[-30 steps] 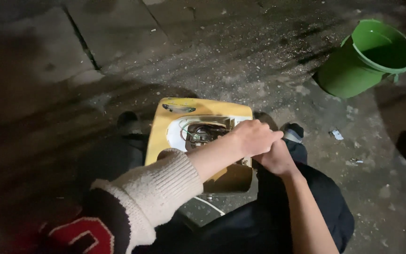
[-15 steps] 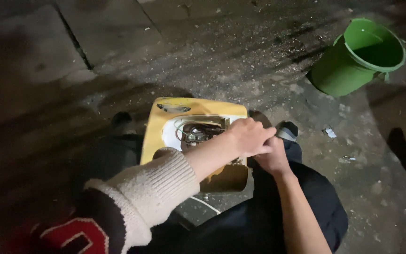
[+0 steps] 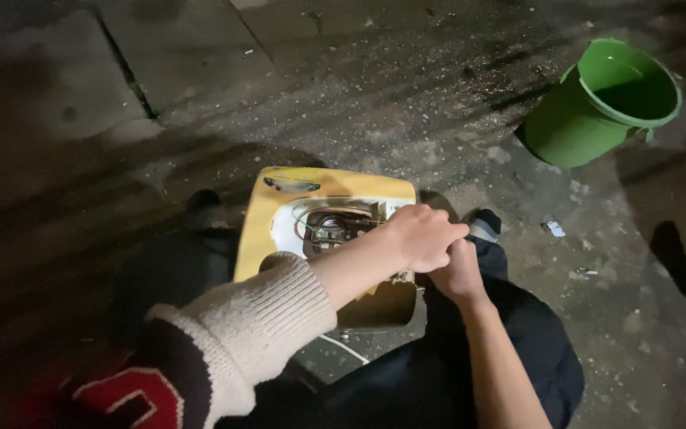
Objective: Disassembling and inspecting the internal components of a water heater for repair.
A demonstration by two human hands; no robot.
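Observation:
A yellow appliance casing [image 3: 267, 218] rests on my lap, its opened white inside showing wires and a small circuit part [image 3: 329, 226]. My left hand [image 3: 422, 236] reaches across it from the left, fingers curled at the casing's right edge. My right hand [image 3: 458, 272] sits just below and behind it, fingers closed at the same edge. What either hand pinches is hidden by the fingers. My left arm wears a cream knit cuff with a dark sleeve.
A green plastic bucket [image 3: 565, 127] stands tilted on the concrete ground at the upper right. My dark shoes [image 3: 482, 222] show past the casing. Small scraps of litter [image 3: 554, 229] lie on the ground to the right. A white cable [image 3: 343, 348] hangs below the casing.
Both hands stay at the casing's right edge. The view has shifted slightly; the hands' grip looks the same.

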